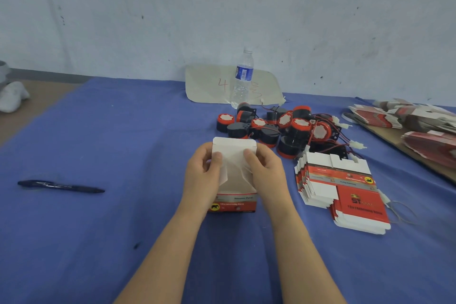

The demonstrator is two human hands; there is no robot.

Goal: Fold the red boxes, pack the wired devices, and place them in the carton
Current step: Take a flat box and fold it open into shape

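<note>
A red and white box [234,190] stands partly folded on the blue cloth, its white flaps up. My left hand [201,177] grips its left side, thumb pressing a flap. My right hand [265,173] grips the right side, thumb on the other flap. Behind the box lies a heap of black and red wired devices [283,128] with red and black leads. To the right sits a stack of flat red boxes [343,190]. No carton is in view.
A water bottle [243,79] stands on a beige sheet [207,86] by the wall. A blue pen [61,186] lies at the left. More flat boxes [419,126] are piled on a brown board at the far right.
</note>
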